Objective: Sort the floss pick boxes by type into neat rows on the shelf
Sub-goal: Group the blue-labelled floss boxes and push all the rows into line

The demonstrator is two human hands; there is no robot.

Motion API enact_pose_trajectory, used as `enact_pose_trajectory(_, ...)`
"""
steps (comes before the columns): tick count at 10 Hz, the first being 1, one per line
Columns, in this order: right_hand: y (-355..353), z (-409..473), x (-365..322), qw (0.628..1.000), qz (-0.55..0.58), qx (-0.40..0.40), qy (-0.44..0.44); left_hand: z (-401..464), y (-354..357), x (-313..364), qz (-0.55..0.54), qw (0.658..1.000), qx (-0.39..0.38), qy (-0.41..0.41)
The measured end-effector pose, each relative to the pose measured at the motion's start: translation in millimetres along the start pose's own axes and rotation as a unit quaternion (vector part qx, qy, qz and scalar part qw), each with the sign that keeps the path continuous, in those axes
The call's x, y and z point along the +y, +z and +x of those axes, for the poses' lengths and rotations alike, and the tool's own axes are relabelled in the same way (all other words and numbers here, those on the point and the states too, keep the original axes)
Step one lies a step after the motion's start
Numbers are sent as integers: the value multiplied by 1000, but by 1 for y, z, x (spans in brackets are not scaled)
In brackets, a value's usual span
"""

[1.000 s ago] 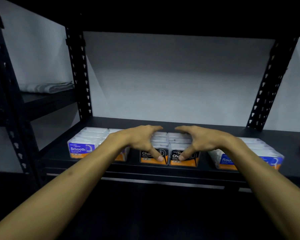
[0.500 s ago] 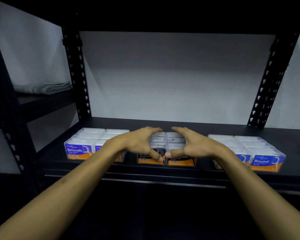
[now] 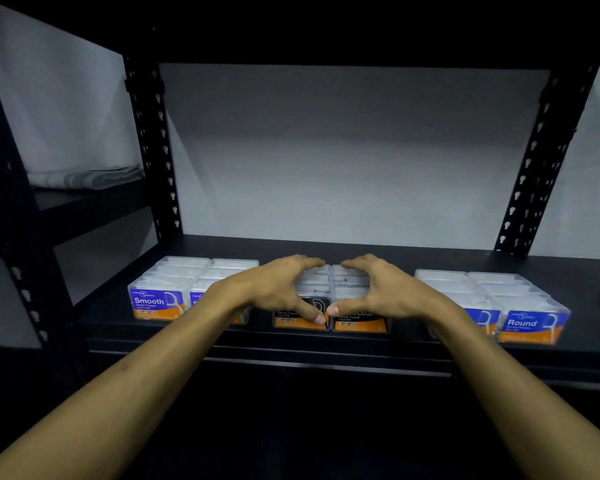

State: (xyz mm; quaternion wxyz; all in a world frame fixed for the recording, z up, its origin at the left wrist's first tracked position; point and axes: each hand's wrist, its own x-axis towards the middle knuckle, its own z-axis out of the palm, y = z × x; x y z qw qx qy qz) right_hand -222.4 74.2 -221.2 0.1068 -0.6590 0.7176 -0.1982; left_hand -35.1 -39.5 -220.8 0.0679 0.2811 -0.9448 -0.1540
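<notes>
A black metal shelf is seen from the front, its board crossing the lower middle of the frame. Three groups of clear plastic floss pick boxes are lined up along its front edge: blue "Smooth" boxes at lower left, black-labelled boxes in the centre, and blue "Round" boxes at lower right. The left hand and right hand are cupped over the central group from either side, fingers curved over the tops towards the back and thumbs laid against the front labels, thumb tips nearly meeting at the seam between the two front boxes. The boxes are bracketed, not lifted; whether real pressure is applied cannot be told. The boxes are judged light, rigid and smooth-sided, so likely to slide easily on the board and slip apart if squeezed unevenly. A hold on the outer side walls, with thumbs steadying the front faces, is judged best. A folded cloth is seen on a neighbouring shelf at middle left.
</notes>
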Motion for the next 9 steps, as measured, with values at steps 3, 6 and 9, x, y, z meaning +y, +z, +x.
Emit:
enact_pose_trajectory(3,-1,-4,2,1000,-14,-9,-18,-1,2,0,8,1000,9,7)
enact_pose_trajectory(6,3,-2,4,1000,-9,0,-18,-1,0,3,28,1000,5,4)
enact_pose_trajectory(9,-20,-32,-4,995,26,94,-37,-37,-10,21,43,994,95,22)
